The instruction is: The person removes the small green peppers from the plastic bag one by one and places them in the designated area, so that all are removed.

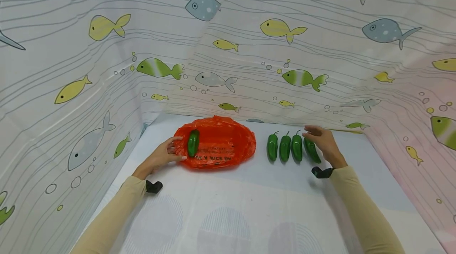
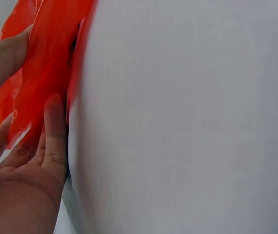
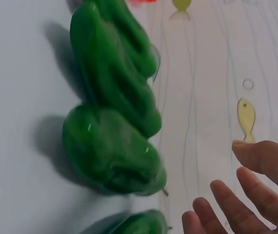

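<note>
A red plastic bag (image 1: 213, 137) with printed lettering lies spread with its mouth open, and one green chili pepper (image 1: 193, 143) sits inside at its left side. My left hand (image 1: 164, 152) rests at the bag's left edge, fingers spread and fairly straight. Up close in the left wrist view, the thumb and fingertips (image 2: 54, 105) touch the red plastic. Several green chili peppers (image 1: 284, 148) stand in a row to the right, stems pointing away. Above the tilted rightmost pepper (image 1: 312, 151) hovers my right hand (image 1: 325, 142), its fingers loosely bent and apart with nothing between them.
A white patterned cloth covers the table (image 1: 228, 198). Fish-printed sheeting (image 1: 228, 64) rises behind and on both sides, close beyond the bag and the peppers. Dark wrist cameras (image 1: 154, 186) are strapped under both wrists.
</note>
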Motion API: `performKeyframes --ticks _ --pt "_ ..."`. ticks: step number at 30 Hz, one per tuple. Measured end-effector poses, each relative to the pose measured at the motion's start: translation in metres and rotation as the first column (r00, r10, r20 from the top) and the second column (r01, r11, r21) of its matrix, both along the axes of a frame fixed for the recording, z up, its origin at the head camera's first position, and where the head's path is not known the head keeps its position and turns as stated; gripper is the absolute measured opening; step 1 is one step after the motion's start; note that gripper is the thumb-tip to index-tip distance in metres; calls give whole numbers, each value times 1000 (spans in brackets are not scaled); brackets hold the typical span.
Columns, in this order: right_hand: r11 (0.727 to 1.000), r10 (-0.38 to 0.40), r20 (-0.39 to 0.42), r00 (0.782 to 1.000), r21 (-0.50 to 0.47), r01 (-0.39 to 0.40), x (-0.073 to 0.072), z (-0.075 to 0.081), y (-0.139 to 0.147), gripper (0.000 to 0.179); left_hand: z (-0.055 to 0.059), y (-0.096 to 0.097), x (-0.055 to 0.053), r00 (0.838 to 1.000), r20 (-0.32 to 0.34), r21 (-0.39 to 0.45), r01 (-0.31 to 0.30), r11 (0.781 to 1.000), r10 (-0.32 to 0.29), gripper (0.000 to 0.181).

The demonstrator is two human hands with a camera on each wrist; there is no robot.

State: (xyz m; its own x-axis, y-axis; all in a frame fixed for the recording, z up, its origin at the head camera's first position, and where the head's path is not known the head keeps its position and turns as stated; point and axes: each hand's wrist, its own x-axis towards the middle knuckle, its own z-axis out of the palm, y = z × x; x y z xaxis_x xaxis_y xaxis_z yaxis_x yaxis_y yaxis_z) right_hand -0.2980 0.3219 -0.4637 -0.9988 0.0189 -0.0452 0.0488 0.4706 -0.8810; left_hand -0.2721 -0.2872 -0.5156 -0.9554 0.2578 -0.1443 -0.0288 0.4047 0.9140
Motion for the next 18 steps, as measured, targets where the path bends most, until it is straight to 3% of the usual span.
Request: performKeyframes --ticks 18 --pt "974 214 -48 976 -71 -217 -4 15 -76 55 -2 -1 -1 1000 3 28 -1 1000 1 90"
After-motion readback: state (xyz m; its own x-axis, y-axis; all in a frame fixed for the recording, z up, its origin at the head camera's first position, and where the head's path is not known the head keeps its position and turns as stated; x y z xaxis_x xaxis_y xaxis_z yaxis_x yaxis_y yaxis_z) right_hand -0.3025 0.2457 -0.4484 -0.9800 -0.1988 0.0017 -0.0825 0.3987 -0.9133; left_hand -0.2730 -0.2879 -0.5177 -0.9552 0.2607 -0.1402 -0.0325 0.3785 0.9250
